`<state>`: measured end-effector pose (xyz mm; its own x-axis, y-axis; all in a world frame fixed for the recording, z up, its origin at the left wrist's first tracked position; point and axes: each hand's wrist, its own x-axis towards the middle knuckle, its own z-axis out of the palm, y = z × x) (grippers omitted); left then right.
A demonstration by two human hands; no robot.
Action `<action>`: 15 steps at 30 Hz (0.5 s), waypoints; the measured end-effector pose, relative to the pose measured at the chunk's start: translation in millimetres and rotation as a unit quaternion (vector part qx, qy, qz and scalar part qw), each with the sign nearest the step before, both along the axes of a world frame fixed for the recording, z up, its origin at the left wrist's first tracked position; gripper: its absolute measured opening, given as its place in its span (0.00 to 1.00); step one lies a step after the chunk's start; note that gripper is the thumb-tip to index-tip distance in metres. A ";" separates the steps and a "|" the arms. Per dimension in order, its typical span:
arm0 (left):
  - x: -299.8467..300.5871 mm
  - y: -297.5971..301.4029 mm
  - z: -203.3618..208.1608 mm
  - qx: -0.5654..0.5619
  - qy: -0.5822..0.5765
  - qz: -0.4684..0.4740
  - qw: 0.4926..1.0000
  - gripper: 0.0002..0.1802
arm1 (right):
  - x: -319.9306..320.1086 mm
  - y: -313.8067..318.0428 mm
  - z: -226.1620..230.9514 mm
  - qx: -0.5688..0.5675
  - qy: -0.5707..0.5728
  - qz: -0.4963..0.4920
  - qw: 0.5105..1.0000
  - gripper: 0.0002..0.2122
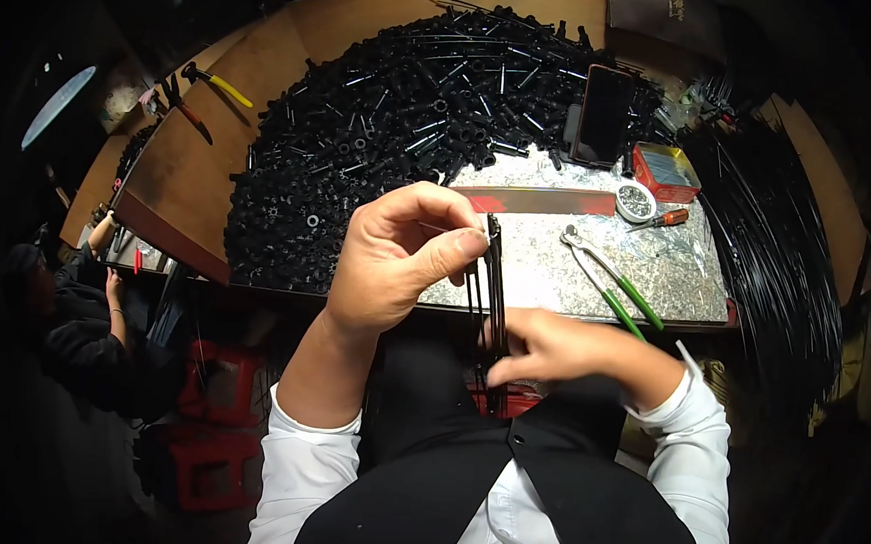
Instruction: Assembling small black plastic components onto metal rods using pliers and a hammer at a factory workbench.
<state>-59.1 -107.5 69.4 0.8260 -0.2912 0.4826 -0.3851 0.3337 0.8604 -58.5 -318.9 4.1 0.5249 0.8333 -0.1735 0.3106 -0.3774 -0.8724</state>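
Far to the left I see another person crouched in the dark, too dim to read. My left hand [397,256] has thumb and forefinger pinched together on the top of a bundle of thin black rods [493,304], held upright over my lap at the near table edge. My right hand [559,347] closes its fingers around the bundle lower down. I judge the rods light, stiff yet springy and slick, best gripped near both ends so they cannot fan out. Behind lies a heap of small black plastic tubes [403,125], then a dark phone [603,114], and green-handled pliers [615,280] on the speckled stone slab [552,267]. The rods' lower ends vanish against my dark vest.
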 end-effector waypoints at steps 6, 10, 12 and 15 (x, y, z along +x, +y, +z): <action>4.5 -9.9 7.4 0.003 0.022 -0.019 1.000 0.04 | 39.7 -1.3 55.8 0.271 0.062 -0.033 0.960 0.07; 6.1 -7.0 8.7 0.034 0.021 0.037 0.999 0.04 | 36.8 9.4 48.3 0.293 0.088 -0.108 0.946 0.02; 3.7 -4.9 9.8 0.055 0.033 0.091 0.994 0.03 | 30.8 12.0 50.6 0.216 0.029 -0.174 0.960 0.02; 7.5 -7.7 6.1 0.030 0.024 0.080 0.996 0.03 | 21.6 17.2 42.8 0.342 0.027 -0.180 0.922 0.04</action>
<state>-51.7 -115.2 75.5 0.8863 -0.1812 0.4262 -0.3864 0.2180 0.8962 -36.9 -301.6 46.9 0.7943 0.5317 0.2940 0.2217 0.1968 -0.9550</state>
